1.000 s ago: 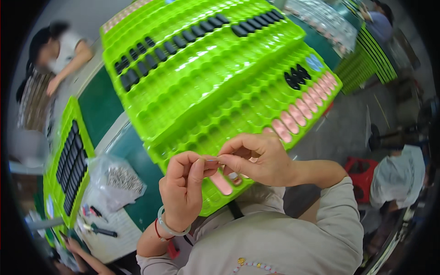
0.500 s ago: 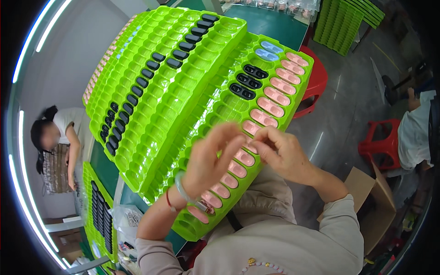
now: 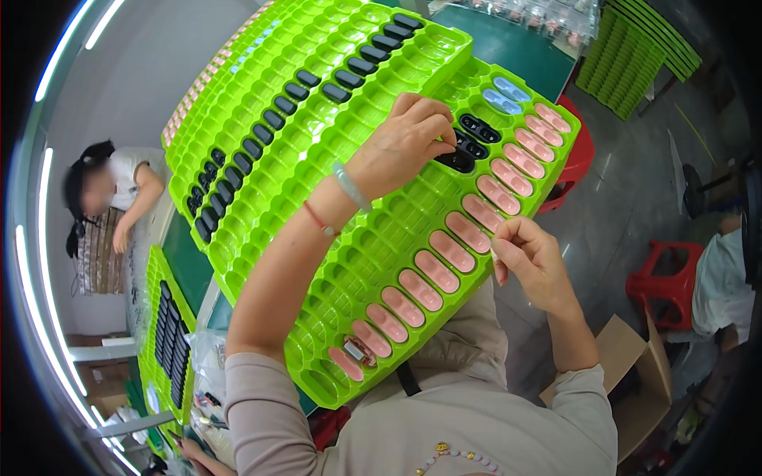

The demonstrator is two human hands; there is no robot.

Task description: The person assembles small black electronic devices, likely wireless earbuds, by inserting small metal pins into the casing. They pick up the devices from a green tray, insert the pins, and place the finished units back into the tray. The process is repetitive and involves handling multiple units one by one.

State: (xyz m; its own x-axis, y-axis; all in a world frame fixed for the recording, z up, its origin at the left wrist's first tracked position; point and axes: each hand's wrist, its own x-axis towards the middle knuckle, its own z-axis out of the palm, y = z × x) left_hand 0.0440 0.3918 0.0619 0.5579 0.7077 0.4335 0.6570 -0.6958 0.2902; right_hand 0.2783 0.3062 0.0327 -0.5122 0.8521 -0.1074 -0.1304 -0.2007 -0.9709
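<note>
Over the near green tray [image 3: 476, 278], my left hand [image 3: 409, 139] is closed, its fingertips pinched at the left end of a black oval shell [image 3: 455, 162]. Two more black oval shells [image 3: 479, 128] lie just beyond in their slots. My right hand [image 3: 528, 258] is at the tray's right edge, thumb and forefinger pressed together on something small and pale that I cannot make out. Beside it runs a long row of pink oval shells [image 3: 452, 240]. Near the row's close end, a small metallic part [image 3: 355, 351] sits by a pink shell.
Two blue shells [image 3: 502, 101] lie at the tray's far end. A stack of green trays [image 3: 317, 87] with dark pieces rises on the left. Red stools [image 3: 663, 282] and an open cardboard box [image 3: 627, 373] stand right. One person [image 3: 119, 182] is at left, another at right.
My hands have parted from the middle of the pink row. The left moved up and forward to the black shells; the right moved to the tray's right edge. The view has shifted slightly.
</note>
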